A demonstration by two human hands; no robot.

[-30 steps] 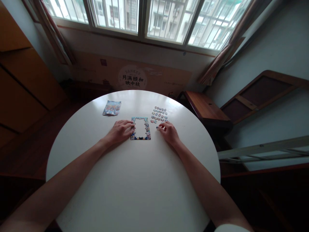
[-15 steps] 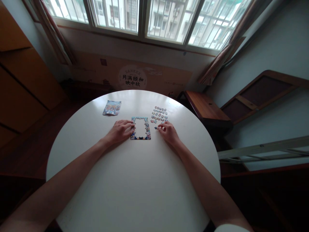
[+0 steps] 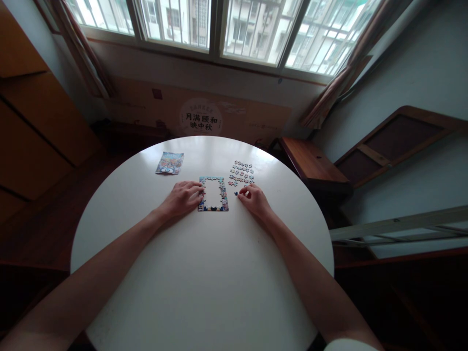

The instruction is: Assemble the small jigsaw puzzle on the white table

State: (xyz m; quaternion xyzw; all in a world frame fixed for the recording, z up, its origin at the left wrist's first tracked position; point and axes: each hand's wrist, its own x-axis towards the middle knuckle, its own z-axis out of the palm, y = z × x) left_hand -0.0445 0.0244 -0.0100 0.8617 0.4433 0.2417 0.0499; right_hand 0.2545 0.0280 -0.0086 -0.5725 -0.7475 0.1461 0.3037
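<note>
Jigsaw border [image 3: 224, 195], multicoloured around white, touches the spread left hand [image 3: 183, 197]; right hand [image 3: 255, 200] pinches 1 dark piece [image 3: 236, 193].

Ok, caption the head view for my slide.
Left hand on the puzzle border, right hand with a dark piece at its fingertips.

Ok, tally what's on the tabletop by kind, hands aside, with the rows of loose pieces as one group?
Assembled puzzle border: 1
Illustrated sheet or packet: 1
Group of loose puzzle pieces: 1
Dark puzzle piece at the right hand: 1
Total: 4
</note>
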